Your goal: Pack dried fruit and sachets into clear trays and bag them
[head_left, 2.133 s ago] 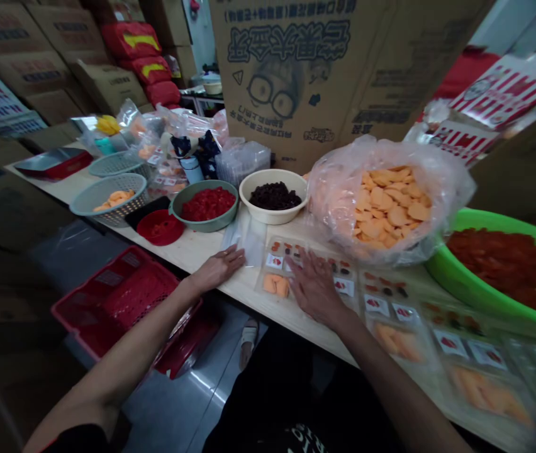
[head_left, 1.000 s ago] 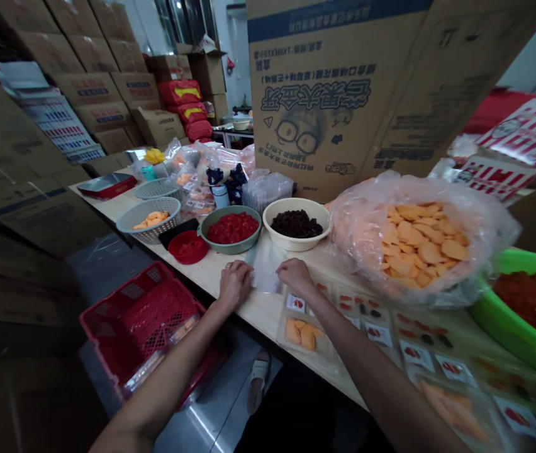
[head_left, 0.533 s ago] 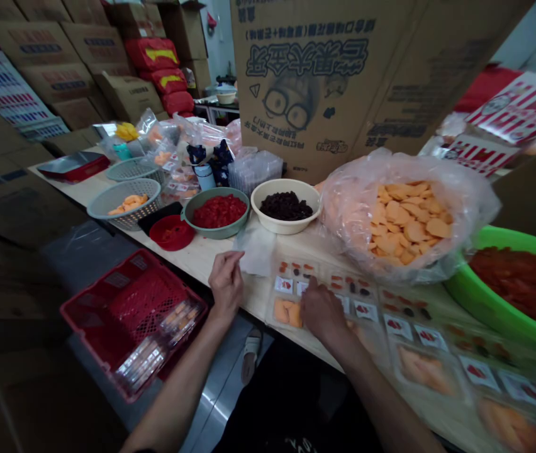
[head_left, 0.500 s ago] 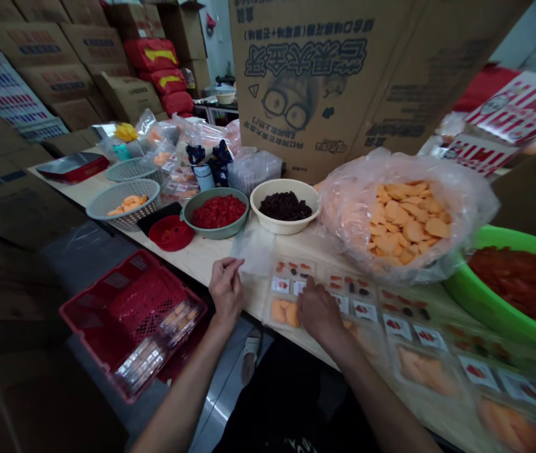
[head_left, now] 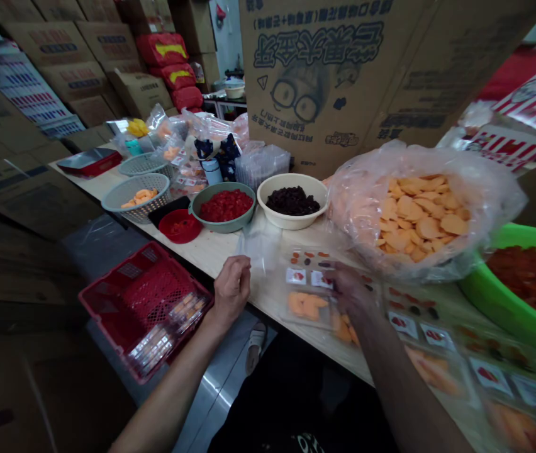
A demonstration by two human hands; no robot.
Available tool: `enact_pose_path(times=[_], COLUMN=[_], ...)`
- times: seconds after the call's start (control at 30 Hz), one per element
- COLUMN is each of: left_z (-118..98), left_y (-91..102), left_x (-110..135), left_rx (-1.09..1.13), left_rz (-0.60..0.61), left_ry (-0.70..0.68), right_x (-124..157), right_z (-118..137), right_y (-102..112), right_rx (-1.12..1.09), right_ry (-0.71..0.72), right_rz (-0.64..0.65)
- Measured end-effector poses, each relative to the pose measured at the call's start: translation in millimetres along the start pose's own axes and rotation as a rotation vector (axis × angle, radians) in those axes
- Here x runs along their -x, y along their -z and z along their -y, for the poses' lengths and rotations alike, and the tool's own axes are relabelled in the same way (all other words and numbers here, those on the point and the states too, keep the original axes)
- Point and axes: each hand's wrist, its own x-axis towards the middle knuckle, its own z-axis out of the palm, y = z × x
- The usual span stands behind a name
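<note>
1. While the right hand (head_left: 350, 286) seems to grip its right edge, the pack (head_left: 308, 287) is over the table's (head_left: 211, 244) near side; whether lifted can't be told.
2. Progress: pack looks filled and labelled; it is outside the crate (head_left: 148, 286), as are the other packs (head_left: 426, 333) to the right. Stacked packs (head_left: 151, 349) sit inside the crate.
3. Look: clear, flat; small orange and dark bits at far end, two red-and-white labels mid, orange pieces at near end. Lid can't be told.
4. Left hand (head_left: 233, 288): fingers curled, beside clear bags (head_left: 261, 246); can't tell if holding any.
5. Beyond: green bowl (head_left: 223, 224), cream bowl (head_left: 291, 221).
</note>
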Motion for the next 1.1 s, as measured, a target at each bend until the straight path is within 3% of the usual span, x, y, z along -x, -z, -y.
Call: enact_pose_path(times=[0.1,0.2,0.27,0.37,0.5,0.6,0.77,1.1], left_z=[2,0,-4,-17,-34,-42,-46,-54], left_y=[20.9,31.5,32.8,30.1,25.0,23.1,20.6,-5.3], left_x=[-20,-31,-36,-42,-52,-62,-75,-63], left_rx=[-0.021,-0.002,-0.01,-0.094,-0.114,-0.103,-0.017,0.16], left_rz=[0.082,0.196,0.256,0.326,0.367,0.324,0.443,0.555], left_ry=[-0.176,-0.307,-0.374,-0.396,-0.305,-0.268,-0.37,-0.393], right_x=[28,65,89,116,126,122,121,126], right_z=[20,29,23,5,-14,-15,-8,-15], right_y=[37,56,52,28,-2,-7,12,32], right_rx=[-0.012,0.004,0.006,-0.059,-0.124,-0.122,-0.105,-0.121], right_ry=[-0.074,-0.101,-0.133,-0.187,-0.25,-0.222,-0.144,-0.172], right_rz=[0.075,0.289,0.493,0.809,1.029,1.006,0.828,0.69])
